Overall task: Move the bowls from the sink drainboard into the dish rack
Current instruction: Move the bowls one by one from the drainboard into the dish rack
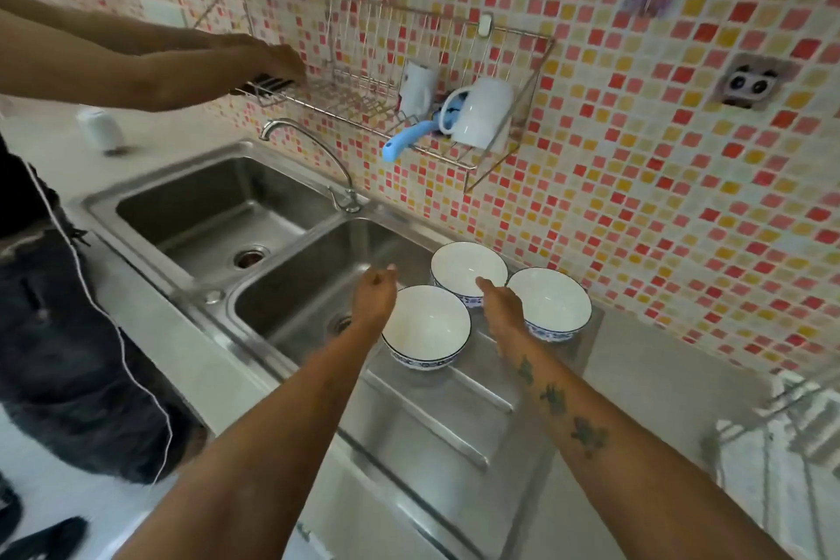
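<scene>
Three white bowls [468, 269] on the sink drainboard [454, 414].
Left hand [375, 293] loosely curled, right hand [502, 302] open-fingered, both empty, above them.

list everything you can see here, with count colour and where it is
bowls: 3, white with blue bands, upright on the drainboard
sink basins: 2, steel, left of the drainboard
tap: 1, chrome, behind the basins
dish rack: 1, wire, on the tiled wall
mugs: 2, white, in the rack
blue-handled utensil: 1, in the rack
another person's hand: 1, at the rack's left end
left hand: 1, empty, over the right basin
right hand: 1, empty, over the bowls
</scene>
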Demonstrator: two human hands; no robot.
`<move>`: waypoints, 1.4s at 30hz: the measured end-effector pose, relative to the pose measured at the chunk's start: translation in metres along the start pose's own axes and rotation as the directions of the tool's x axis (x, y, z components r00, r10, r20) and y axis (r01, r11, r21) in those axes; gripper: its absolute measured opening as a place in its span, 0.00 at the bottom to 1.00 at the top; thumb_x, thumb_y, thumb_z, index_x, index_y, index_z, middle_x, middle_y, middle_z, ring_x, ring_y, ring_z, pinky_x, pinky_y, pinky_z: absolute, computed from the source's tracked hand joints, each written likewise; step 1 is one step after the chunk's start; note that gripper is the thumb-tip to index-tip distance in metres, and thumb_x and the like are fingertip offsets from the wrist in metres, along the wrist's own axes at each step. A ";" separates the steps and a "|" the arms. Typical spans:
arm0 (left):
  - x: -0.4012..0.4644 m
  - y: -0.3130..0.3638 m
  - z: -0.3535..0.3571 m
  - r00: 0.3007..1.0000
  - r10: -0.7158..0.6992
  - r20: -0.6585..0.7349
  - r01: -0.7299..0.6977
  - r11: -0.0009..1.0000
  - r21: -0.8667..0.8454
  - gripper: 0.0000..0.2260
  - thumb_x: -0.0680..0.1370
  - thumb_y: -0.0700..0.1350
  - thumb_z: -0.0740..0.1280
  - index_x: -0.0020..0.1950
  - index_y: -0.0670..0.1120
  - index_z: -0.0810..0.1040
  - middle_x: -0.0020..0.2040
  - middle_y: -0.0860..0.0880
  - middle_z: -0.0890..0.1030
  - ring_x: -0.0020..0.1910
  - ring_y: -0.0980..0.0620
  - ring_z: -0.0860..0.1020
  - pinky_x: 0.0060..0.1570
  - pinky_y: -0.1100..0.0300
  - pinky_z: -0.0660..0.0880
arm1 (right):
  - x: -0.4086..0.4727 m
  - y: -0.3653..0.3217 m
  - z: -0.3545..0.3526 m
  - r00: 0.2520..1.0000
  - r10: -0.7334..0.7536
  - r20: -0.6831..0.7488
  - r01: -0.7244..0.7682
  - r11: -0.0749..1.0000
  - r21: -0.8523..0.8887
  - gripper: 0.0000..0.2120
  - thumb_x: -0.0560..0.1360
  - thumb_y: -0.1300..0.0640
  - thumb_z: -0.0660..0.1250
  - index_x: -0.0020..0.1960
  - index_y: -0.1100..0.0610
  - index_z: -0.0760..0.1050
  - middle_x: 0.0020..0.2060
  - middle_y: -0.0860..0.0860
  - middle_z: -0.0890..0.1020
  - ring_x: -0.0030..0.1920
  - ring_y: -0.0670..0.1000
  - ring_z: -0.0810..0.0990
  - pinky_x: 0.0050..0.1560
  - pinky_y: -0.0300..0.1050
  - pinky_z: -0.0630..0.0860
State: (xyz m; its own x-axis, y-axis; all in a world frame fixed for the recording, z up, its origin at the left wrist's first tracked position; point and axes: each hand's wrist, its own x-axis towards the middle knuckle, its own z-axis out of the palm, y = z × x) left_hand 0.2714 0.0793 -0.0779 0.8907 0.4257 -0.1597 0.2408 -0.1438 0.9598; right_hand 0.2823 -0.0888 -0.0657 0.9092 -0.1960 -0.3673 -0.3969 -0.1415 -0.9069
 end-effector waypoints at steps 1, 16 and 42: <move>0.001 -0.010 0.000 1.000 -0.018 -0.010 0.019 0.999 0.029 0.12 0.82 0.48 0.58 0.42 0.43 0.71 0.39 0.36 0.72 0.44 0.51 0.67 0.42 0.54 0.65 | 0.009 0.010 0.004 1.000 -0.007 -0.020 0.007 1.000 0.005 0.19 0.76 0.50 0.64 0.64 0.56 0.72 0.52 0.50 0.77 0.54 0.55 0.76 0.59 0.50 0.72; 0.035 -0.083 0.037 0.986 -0.166 -0.006 0.155 0.932 -0.327 0.12 0.82 0.41 0.56 0.58 0.42 0.78 0.55 0.42 0.79 0.53 0.47 0.74 0.55 0.54 0.71 | 0.038 0.059 0.040 0.989 0.105 0.105 -0.088 0.984 -0.152 0.25 0.75 0.70 0.57 0.71 0.59 0.68 0.66 0.58 0.75 0.64 0.59 0.74 0.56 0.46 0.71; -0.116 0.109 0.036 0.971 0.082 0.224 0.093 0.734 -0.672 0.13 0.82 0.54 0.56 0.61 0.54 0.77 0.58 0.51 0.81 0.57 0.46 0.79 0.57 0.46 0.77 | -0.123 -0.080 -0.094 0.867 -0.432 -0.249 0.411 0.902 -0.133 0.24 0.78 0.67 0.51 0.70 0.52 0.67 0.64 0.52 0.73 0.60 0.52 0.72 0.63 0.52 0.73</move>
State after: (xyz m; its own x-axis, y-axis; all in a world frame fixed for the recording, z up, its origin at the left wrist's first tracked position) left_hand 0.2078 -0.0178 0.0368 0.9712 0.2013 -0.1277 0.0003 0.5344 0.8452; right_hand 0.1902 -0.1447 0.0717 0.9284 -0.3502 0.1242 -0.0011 -0.3369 -0.9415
